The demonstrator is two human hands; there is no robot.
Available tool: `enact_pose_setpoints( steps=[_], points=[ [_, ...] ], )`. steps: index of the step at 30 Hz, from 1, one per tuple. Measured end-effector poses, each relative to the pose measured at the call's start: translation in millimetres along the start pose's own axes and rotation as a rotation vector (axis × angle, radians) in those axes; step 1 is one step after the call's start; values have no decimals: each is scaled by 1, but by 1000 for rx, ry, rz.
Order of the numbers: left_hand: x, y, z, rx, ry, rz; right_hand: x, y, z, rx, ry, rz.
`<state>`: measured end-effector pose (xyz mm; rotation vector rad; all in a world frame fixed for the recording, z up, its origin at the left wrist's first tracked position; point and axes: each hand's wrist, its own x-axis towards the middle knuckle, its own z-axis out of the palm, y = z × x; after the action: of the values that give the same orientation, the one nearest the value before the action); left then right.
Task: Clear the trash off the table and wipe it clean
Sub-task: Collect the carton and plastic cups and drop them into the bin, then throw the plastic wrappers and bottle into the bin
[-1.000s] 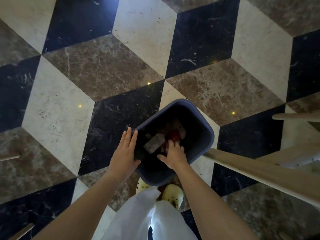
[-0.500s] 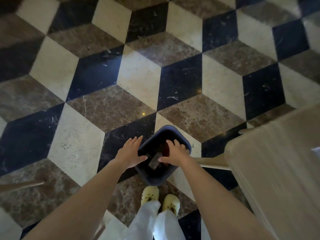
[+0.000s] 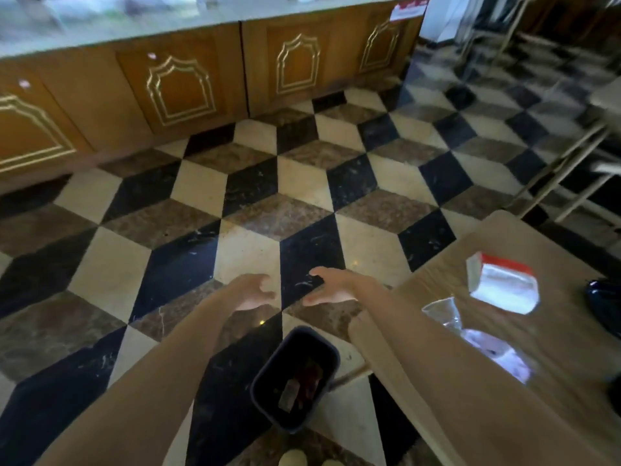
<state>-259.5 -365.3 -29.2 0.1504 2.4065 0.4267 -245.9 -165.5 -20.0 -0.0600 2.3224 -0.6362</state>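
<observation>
A dark blue bin (image 3: 265, 388) stands on the floor near my feet, with a grey scrap and red trash inside. My left hand (image 3: 252, 292) and my right hand (image 3: 331, 287) hover above the floor beyond the bin, both empty with loosely curled fingers. To the right is a wooden table (image 3: 568, 348). On it lie a white box with a red edge (image 3: 500, 285), a clear plastic cup (image 3: 443, 311) and a crumpled clear wrapper (image 3: 497, 354). A dark object (image 3: 605, 304) sits at the table's right edge.
A wooden counter with ornate cabinet doors (image 3: 181, 85) runs along the back. Chair legs (image 3: 571, 169) stand at the right beyond the table. The patterned marble floor (image 3: 248, 196) stretches between the counter and me.
My head has lifted from looking straight down, so the counter and tabletop came into view. Both hands left the bin's rim and rose away from it. The bin stays on the floor.
</observation>
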Motion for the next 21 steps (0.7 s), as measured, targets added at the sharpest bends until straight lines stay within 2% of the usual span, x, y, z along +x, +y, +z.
enact_pose_setpoints(
  steps=[5,10,15,18,21],
  points=[
    [-20,72,-33,-12,68,173,-66,23,-44,21,141,15],
    [-20,136,-34,107,29,371,-135,75,-61,151,355,125],
    [-17,193,-5,218,-45,520,-198,135,-53,244,535,314],
    [-11,219,26,228,-98,563,-221,173,-33,309,558,451],
    [-5,242,55,230,-151,639,-238,194,-9,341,593,472]
  ],
)
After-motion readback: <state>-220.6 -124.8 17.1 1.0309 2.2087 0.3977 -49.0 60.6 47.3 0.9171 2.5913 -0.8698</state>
